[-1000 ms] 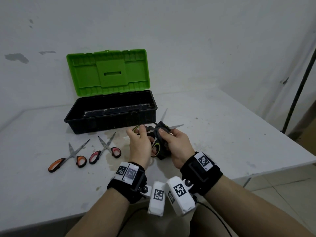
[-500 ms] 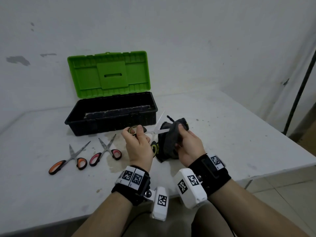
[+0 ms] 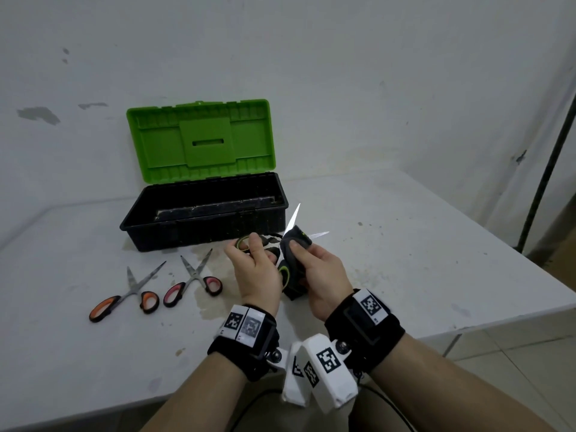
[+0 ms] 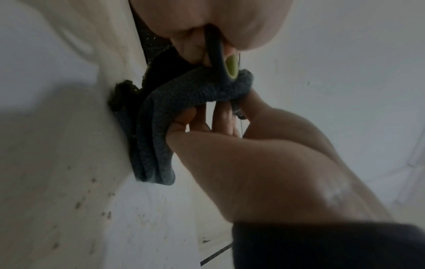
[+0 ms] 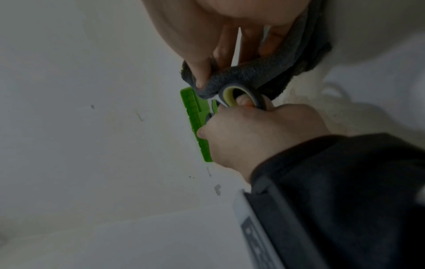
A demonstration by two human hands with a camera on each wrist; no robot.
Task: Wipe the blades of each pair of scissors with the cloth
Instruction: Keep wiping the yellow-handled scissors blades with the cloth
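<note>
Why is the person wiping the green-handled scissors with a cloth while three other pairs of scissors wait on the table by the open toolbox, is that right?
Nearly right, but only two other pairs wait on the table, not three. The head view shows the orange-handled scissors and the pink-handled scissors by the open toolbox. The left hand holds the green-handled scissors, and the right hand wipes them with the cloth.
</note>
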